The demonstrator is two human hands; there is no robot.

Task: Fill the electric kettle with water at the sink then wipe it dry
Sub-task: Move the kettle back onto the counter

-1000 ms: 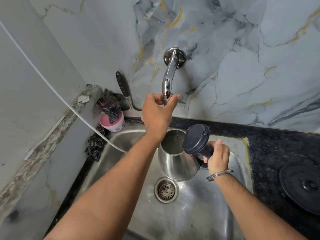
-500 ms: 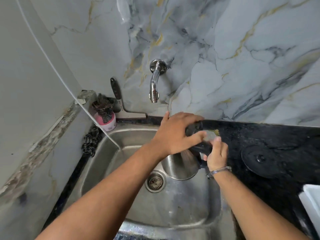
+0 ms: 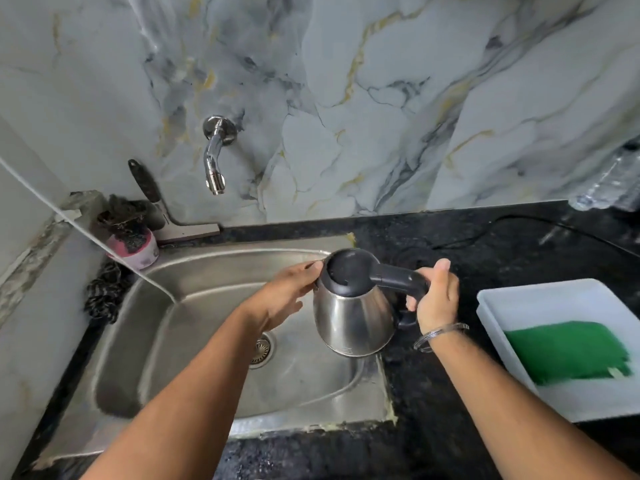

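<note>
The right hand (image 3: 437, 299) is gripping the black handle of the kettle (image 3: 355, 317), fingers wrapped fully round it, and is holding the kettle upright in the air over the right edge of the sink (image 3: 194, 327), where steel meets the dark counter (image 3: 485, 244). The left hand (image 3: 287, 292) is resting mostly open, fingers loosely spread, with the fingertips (image 3: 313, 268) touching the left rim of the lid (image 3: 348, 270); it is grasping nothing. The lid is sitting shut on the kettle, and the tap (image 3: 215, 157) on the wall is standing well apart to the left, with no water seen running from it. Judging by this, the filling step is looking finished and the person is passing to the wiping step, though how much water is inside cannot be told with the lid down. To the right, a white tray (image 3: 519, 306) is holding a green cloth (image 3: 568, 351), near the right forearm. The next move is probably calling for the kettle to be kept level while the free left hand is reaching across for the cloth, or for the kettle to be set on the counter first. The wet steel may be making the grip slippery.
</note>
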